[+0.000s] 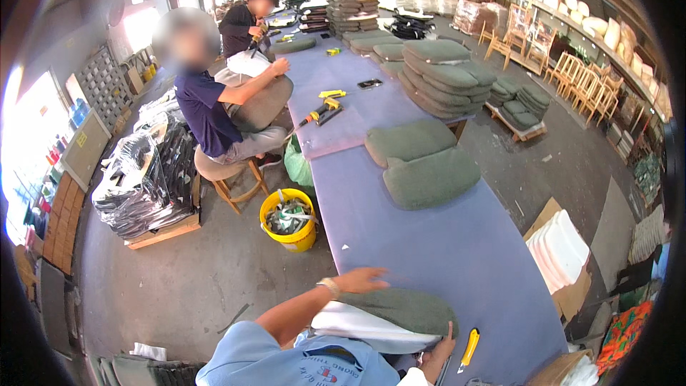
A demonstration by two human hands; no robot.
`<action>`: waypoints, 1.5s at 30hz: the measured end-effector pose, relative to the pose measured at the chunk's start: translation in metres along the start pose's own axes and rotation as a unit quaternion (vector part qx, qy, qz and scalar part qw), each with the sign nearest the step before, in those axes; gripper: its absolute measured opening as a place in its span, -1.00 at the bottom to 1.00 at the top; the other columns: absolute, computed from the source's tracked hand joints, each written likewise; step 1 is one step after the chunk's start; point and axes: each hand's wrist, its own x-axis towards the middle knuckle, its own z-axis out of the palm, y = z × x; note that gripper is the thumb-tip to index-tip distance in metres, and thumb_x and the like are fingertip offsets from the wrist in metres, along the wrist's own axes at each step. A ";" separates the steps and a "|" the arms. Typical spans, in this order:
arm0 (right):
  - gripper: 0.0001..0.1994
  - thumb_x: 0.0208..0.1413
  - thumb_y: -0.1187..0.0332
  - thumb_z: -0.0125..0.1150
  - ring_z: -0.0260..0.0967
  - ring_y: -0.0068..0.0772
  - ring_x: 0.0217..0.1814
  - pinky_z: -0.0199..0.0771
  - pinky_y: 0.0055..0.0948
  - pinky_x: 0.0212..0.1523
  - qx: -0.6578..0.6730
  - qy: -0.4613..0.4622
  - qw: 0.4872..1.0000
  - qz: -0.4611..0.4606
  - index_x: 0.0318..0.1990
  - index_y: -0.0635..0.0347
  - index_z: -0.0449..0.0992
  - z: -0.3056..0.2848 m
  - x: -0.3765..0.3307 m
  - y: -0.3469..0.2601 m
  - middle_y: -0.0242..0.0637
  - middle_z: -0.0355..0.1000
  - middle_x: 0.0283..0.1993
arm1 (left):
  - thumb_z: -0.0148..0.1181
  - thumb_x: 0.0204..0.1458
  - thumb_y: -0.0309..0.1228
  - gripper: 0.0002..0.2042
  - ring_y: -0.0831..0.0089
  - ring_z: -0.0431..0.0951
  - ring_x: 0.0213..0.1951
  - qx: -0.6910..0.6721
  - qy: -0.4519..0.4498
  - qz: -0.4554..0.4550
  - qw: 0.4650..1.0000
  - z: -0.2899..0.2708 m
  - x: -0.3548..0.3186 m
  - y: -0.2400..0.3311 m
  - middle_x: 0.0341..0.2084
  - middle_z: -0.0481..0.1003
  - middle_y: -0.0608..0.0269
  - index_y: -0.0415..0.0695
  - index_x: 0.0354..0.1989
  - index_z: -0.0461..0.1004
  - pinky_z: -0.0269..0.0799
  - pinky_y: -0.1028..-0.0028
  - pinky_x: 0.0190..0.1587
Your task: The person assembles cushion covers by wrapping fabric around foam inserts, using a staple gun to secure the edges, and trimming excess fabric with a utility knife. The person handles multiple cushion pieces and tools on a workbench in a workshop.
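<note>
Left hand (361, 280) lies flat, fingers spread, on the top edge of a green seat cushion (407, 309); it grips nothing. Right hand (441, 349) presses against the cushion's near right corner, fingers curled at the edge; whether it pinches the fabric cannot be told. The cushion, green cover over white underside, rests on the near end of the long blue worktable (457, 250). A yellow knife (469, 348) lies just beside the right hand. Two more green cushions (421, 161) sit further up the table. Left of the table stands a yellow bucket (289, 219); beyond it, a seated person (214, 107) works.
</note>
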 end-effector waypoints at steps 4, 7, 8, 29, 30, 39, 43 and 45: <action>-0.46 0.20 0.01 0.30 0.48 -0.12 0.18 0.48 -0.09 0.19 0.090 -0.065 0.992 0.065 0.18 0.21 0.50 -0.005 0.011 0.027 -0.18 0.53 0.14 | 0.05 0.24 0.20 -0.30 -0.03 0.52 0.18 0.134 0.112 -0.248 0.953 -0.020 -0.083 -0.182 0.25 0.45 -0.14 -0.08 0.38 0.35 0.45 0.14 0.23; -0.47 0.20 0.00 0.29 0.48 -0.13 0.19 0.49 -0.07 0.20 0.088 -0.065 0.989 0.096 0.18 0.18 0.51 -0.032 0.032 0.019 -0.20 0.53 0.15 | 0.04 0.25 0.22 -0.26 0.15 0.62 -0.01 -0.158 0.086 -0.343 0.922 0.011 -0.090 -0.117 0.07 0.57 -0.04 -0.29 0.22 0.49 0.58 0.21 0.06; -0.47 0.20 0.01 0.29 0.48 -0.14 0.19 0.49 -0.08 0.20 0.074 -0.071 0.990 0.096 0.19 0.18 0.51 -0.034 0.036 0.018 -0.21 0.53 0.15 | 0.05 0.25 0.22 -0.27 0.15 0.63 -0.01 -0.204 0.136 -0.325 0.913 0.030 -0.089 -0.132 0.04 0.59 -0.05 -0.31 0.18 0.53 0.56 0.21 0.08; -0.43 0.05 -0.18 0.35 0.55 -0.06 0.12 0.53 -0.10 0.13 -0.614 -0.565 0.444 -0.327 0.18 -0.19 0.59 0.249 -0.030 -0.052 -0.27 0.60 0.11 | -0.10 0.36 0.18 -0.31 0.28 0.56 0.09 -0.474 0.297 -0.118 0.820 0.018 -0.054 -0.036 0.12 0.52 0.03 -0.26 0.24 0.46 0.38 0.28 0.27; -0.45 0.06 -0.18 0.33 0.54 -0.05 0.12 0.53 -0.10 0.12 -0.586 -0.582 0.441 -0.350 0.16 -0.20 0.59 0.248 -0.031 -0.032 -0.26 0.61 0.08 | -0.09 0.34 0.21 -0.32 0.28 0.57 0.06 -0.487 0.307 -0.147 0.804 0.019 -0.063 -0.040 0.07 0.55 0.04 -0.24 0.19 0.50 0.44 0.26 0.20; -0.69 0.13 0.15 0.39 0.49 -0.05 0.03 0.48 -0.09 0.01 -0.282 -0.407 0.714 -0.494 -0.09 0.16 0.63 0.223 -0.033 -0.026 -0.19 0.56 -0.08 | -0.01 0.25 0.25 -0.26 0.09 0.48 0.18 -0.458 0.192 -0.148 0.855 0.064 0.004 -0.029 0.18 0.45 0.09 -0.07 0.40 0.28 0.49 -0.03 0.03; -0.75 0.16 0.23 0.35 0.56 -0.16 -0.15 0.54 -0.19 -0.09 -0.271 -0.185 0.826 -0.458 -0.08 0.16 0.62 0.099 -0.054 -0.067 -0.22 0.57 -0.15 | -0.01 0.24 0.24 -0.27 0.08 0.48 0.18 -0.329 0.012 -0.108 0.938 0.123 0.050 0.031 0.19 0.44 0.10 -0.06 0.40 0.28 0.48 -0.06 0.04; -0.74 0.17 0.25 0.32 0.57 -0.16 -0.14 0.55 -0.19 -0.08 -0.302 -0.036 0.863 -0.403 -0.06 0.18 0.61 0.026 -0.067 -0.052 -0.22 0.58 -0.13 | 0.00 0.24 0.23 -0.27 0.08 0.48 0.19 -0.283 -0.065 -0.093 0.952 0.149 0.061 0.049 0.19 0.44 0.10 -0.06 0.40 0.28 0.48 -0.08 0.04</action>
